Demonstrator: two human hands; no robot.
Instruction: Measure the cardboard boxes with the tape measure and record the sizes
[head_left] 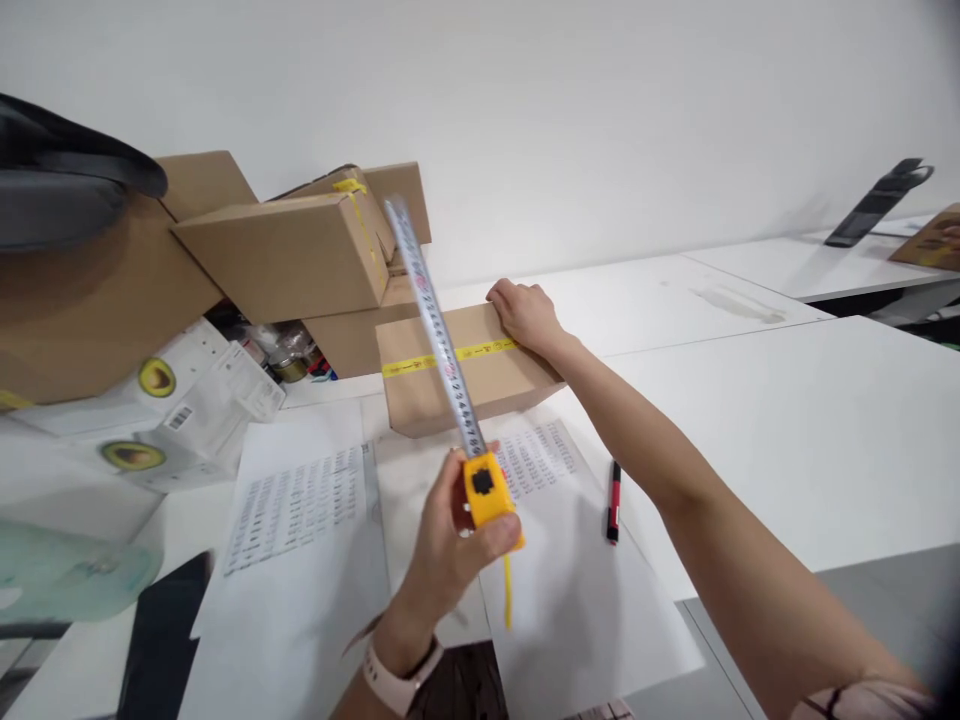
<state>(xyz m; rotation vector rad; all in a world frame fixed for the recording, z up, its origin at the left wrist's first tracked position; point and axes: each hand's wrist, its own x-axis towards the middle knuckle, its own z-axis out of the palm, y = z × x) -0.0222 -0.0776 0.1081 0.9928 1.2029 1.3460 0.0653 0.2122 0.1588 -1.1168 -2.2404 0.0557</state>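
My left hand (450, 550) is closed around a yellow tape measure (489, 495), whose blade (435, 320) stretches up and away over a flat cardboard box (427, 385). The box lies on the white table and carries a strip of yellow tape. My right hand (525, 312) rests on the box's far right corner, fingers curled over its edge. A watch sits on my left wrist.
Printed sheets (300, 520) lie under and in front of the box, with a red-and-black pen (614, 500) on them at right. Stacked cardboard boxes (285, 255) and white avocado-print packages (165, 400) crowd the left. More white tables (787, 420) extend right.
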